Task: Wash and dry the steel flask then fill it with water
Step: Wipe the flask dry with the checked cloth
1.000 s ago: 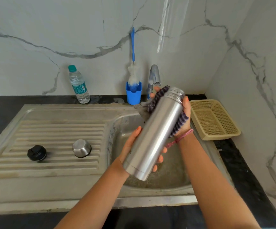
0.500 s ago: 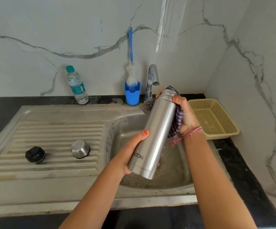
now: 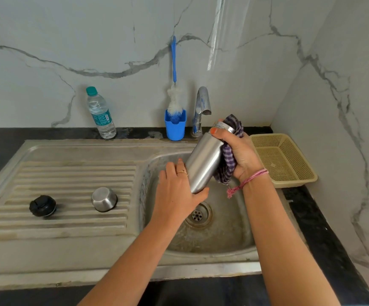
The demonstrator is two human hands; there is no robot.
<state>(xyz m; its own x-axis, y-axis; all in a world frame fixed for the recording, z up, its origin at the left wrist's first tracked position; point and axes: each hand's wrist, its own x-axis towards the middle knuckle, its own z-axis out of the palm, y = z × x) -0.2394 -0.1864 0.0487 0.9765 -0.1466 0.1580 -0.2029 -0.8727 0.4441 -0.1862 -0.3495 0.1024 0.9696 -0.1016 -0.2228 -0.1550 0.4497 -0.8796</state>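
marble-veined walls are seen behind a steel sink (image 3: 73,239) set in a dark table (image 3: 324,250), with the tap (image 3: 202,107) at the back. over the basin the steel flask (image 3: 203,164) is held tilted, its long axis running from the open neck, up and away near the tap, down to the base, low and toward the person. the neck end is gripped by the right hand (image 3: 238,155), its fingers curled round the flask through a striped cloth (image 3: 227,164) that is bunched against the flask's right side. the base end is clasped by the left hand (image 3: 176,191), fingers wrapped round the lower body. each hand is thus closed on one end, the right nearer the mouth, the left nearer the base.

drying is judged to be in hand; the cloth would be drawn along that axis from neck toward base, while the flask is steadied by the left grip. filling is not yet done. a steel cup (image 3: 104,198) and a black stopper (image 3: 42,205) lie well apart on the drainboard, and a water bottle (image 3: 100,113) stands by the wall.
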